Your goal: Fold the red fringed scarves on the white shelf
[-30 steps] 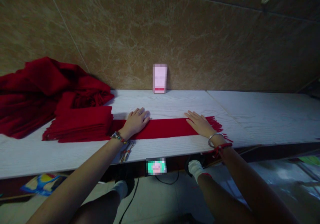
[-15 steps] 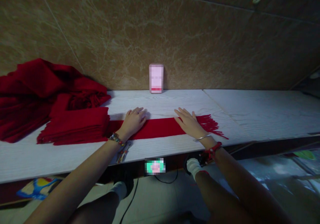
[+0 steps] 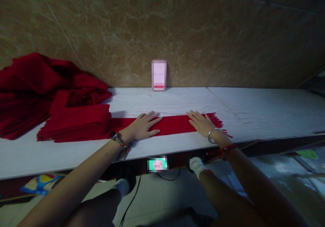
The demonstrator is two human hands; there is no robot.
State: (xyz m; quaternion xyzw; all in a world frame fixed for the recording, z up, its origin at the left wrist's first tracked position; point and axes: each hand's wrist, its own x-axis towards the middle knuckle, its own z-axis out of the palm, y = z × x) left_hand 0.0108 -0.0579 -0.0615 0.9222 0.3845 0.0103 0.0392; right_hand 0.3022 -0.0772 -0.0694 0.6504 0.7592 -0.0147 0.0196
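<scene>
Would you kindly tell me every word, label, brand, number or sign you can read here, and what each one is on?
No text can be read.
Pink upright phone-like object against the wall: blurred into blocks, unreadable.
Green-and-pink patch below the counter edge: likewise blurred, unreadable.
Colourful printed item at lower left: no legible lettering.
Fringed red cloth: no lettering visible.

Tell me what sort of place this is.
Likely an indoor work spot, in a home or small shop; I can't tell which. A narrow white wood-grain counter runs along a marbled wall, with fringed red cloth laid on it.
</scene>
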